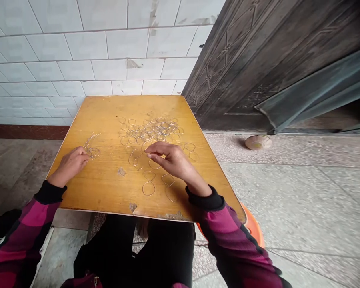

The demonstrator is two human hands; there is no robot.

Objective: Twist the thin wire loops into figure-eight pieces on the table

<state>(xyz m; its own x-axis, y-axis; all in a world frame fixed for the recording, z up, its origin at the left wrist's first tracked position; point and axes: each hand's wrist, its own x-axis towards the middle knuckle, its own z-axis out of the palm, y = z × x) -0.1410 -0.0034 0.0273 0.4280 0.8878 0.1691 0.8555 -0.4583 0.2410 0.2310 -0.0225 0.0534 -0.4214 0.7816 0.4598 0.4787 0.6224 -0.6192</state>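
Note:
A worn yellow wooden table [108,120] holds a heap of thin figure-eight wire loops [151,130] near its far middle. My left hand [72,162] rests at the left edge, fingers curled on a small bundle of wire pieces [91,150]. My right hand [171,158] lies in the middle, fingers pinched together over a loose wire loop [153,163]. Two single loops [149,184] lie just in front of my right hand, near the front edge.
A white tiled wall [93,60] stands behind the table. A dark carved door [273,60] is at the right, with a small round object [258,142] on the stone floor below it. An orange stool edge [253,230] shows under my right arm.

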